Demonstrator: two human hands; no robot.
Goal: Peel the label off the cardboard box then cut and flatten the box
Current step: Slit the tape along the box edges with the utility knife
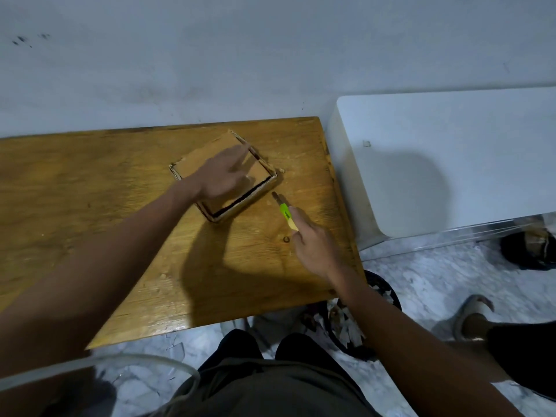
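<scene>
The low, square brown cardboard box (210, 164) lies toward the far right part of the varnished wooden table (90, 206), turned so its corners point near and far. A dark slit runs along its near-right edge, where the top panel stands slightly apart from the side wall. My left hand (224, 176) rests flat on the top of the box, fingers straight and spread a little, pressing down toward its right corner and covering most of the lid.

My right hand (313, 248) is just near and right of the box, fingers curled round a utility knife with a bright green and yellow handle (285, 213), my forefinger laid along its back. The blade tip points at the box's near-right side and sits just beside it; I cannot tell whether it touches the cardboard. My hands throw a dark shadow on the wood near the box.

To the right of the table stands a white, rounded-corner cabinet (451, 164) against the pale grey wall (210, 55). Below the table's near right corner sits a dark waste bin holding torn paper scraps (349, 323), on a marbled grey floor (421, 281). At the far right edge another person's foot in a grey slipper (469, 317) shows.
</scene>
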